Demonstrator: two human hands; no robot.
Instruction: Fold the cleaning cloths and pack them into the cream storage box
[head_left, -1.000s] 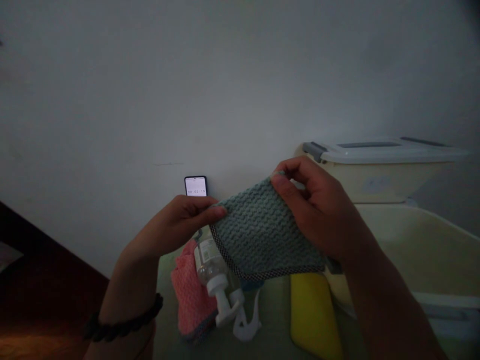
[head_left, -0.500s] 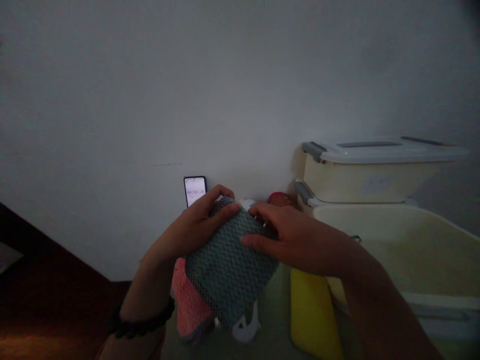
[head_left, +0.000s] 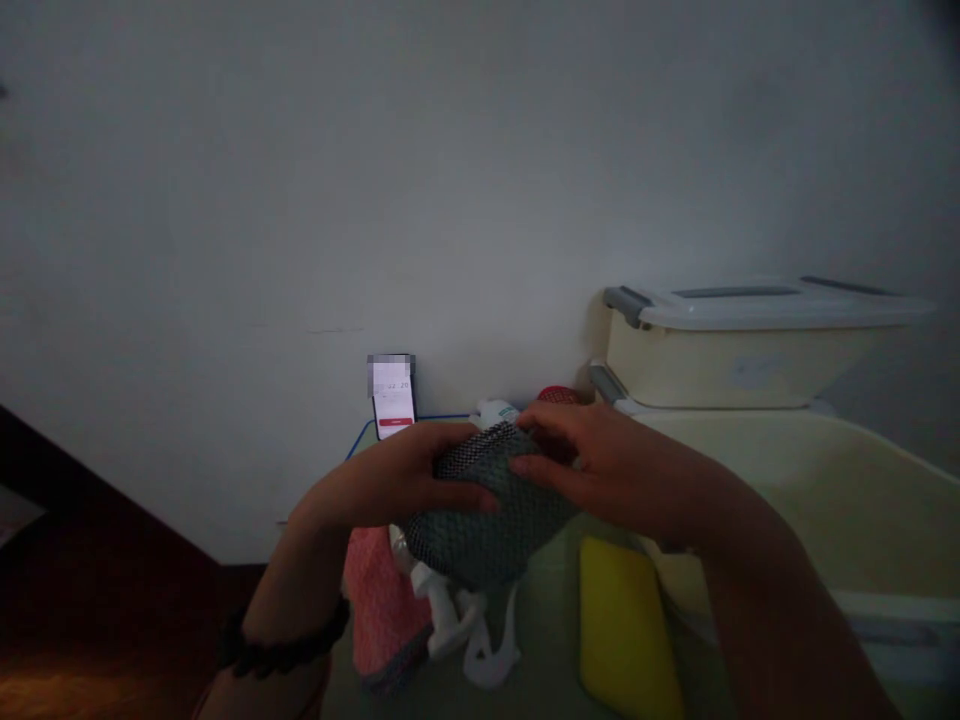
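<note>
A grey-green knitted cloth [head_left: 480, 520] with a dark checked edge is bunched and folded between both my hands above the table. My left hand [head_left: 405, 480] grips its left side, thumb laid across the front. My right hand [head_left: 592, 465] holds its right and top side, fingers curled over the fold. Under the cloth lie a pink cloth [head_left: 379, 600] and a clear pump bottle with a white nozzle [head_left: 450, 615], partly hidden. A black bead bracelet [head_left: 281, 650] is on my left wrist.
A phone [head_left: 392, 393] with a lit screen leans on the white wall. A yellow object [head_left: 626, 625] lies to the right. Cream storage boxes [head_left: 750, 345] with grey-clipped lids stand at right, a large cream tub [head_left: 862, 500] in front. A dark floor lies left.
The cloth was spread flat a second ago; my hands have come together and folded it into a compact bundle, lowering it slightly. The phone is now fully uncovered.
</note>
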